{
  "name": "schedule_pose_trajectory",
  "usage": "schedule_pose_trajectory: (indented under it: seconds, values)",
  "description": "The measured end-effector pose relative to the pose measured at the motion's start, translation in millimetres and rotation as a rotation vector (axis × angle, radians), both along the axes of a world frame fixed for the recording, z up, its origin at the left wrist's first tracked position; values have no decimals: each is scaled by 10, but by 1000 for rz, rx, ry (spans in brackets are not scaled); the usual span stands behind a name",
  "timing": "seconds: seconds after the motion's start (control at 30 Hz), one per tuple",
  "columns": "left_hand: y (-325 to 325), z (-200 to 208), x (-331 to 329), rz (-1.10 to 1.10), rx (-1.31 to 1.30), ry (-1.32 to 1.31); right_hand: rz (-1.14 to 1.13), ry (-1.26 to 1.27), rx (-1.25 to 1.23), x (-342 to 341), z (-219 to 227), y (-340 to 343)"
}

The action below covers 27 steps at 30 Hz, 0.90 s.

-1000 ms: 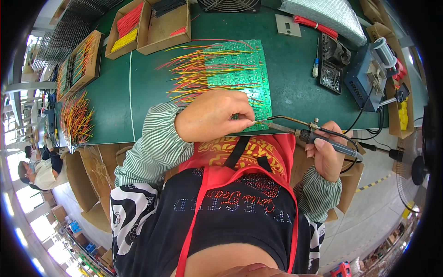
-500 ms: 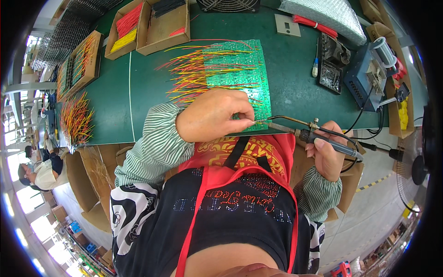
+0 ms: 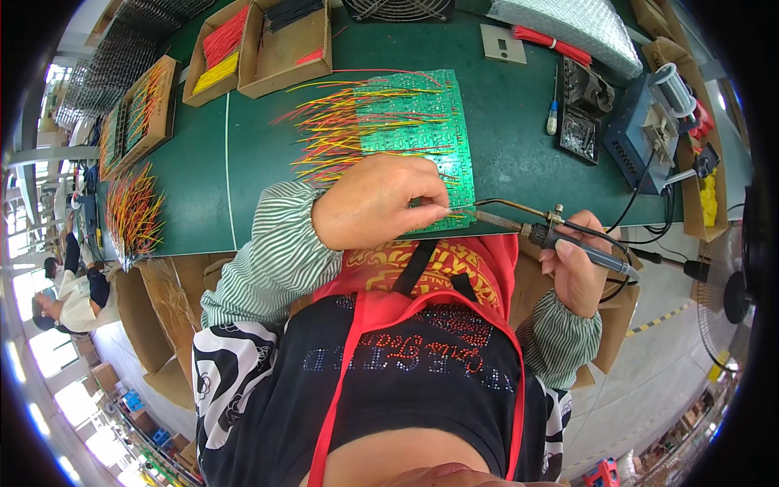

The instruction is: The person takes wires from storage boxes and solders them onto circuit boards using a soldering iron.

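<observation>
A green circuit board panel (image 3: 454, 150) lies on the bench, with red and yellow wires (image 3: 324, 134) attached in rows and trailing off to its left. My left hand (image 3: 377, 203) is over the panel's near-left part, thumb and forefinger pinched together near its front edge. Whatever is between those fingertips is too small to make out. In my right hand (image 3: 580, 264) is a soldering iron (image 3: 596, 254), gripped by its handle. Alongside its barrel runs a thin curved metal tube (image 3: 503, 203) fixed by a brass clamp. The iron's tip meets the panel's near edge, close beside my left fingertips.
Cardboard trays of red, yellow and black wires (image 3: 223, 40) stand far left. A wired bundle (image 3: 134, 211) lies at the left edge. On the right are a screwdriver (image 3: 553, 114), a black parts tray (image 3: 578, 134), a blue soldering station (image 3: 637, 146) and a fan (image 3: 722, 296).
Both hands keep almost the same place. The iron and its curved tube have shifted very slightly at the tip. At far left, another person's arm is now raised.
</observation>
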State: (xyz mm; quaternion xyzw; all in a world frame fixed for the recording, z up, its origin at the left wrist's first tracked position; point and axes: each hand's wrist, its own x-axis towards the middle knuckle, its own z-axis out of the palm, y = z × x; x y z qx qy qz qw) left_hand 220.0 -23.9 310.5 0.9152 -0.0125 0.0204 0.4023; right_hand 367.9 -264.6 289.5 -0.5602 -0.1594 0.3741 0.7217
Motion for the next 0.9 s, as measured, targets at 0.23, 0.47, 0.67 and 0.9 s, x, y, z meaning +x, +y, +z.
schedule_pose_trajectory:
  seconds: [0.23, 0.47, 0.67, 0.9]
  values:
    - [18, 21, -16, 12, 46, 12, -14, -10, 1, 23, -9, -13]
    - [42, 34, -43, 11, 76, 27, -17, -4, 9, 41, -34, -21]
    - [-29, 123, -4, 52, 80, 93, -31, 13, 8, 42, -32, -27]
    - [-21, 4, 4, 22, 56, 17, -13, -2, 3, 45, -44, -36]
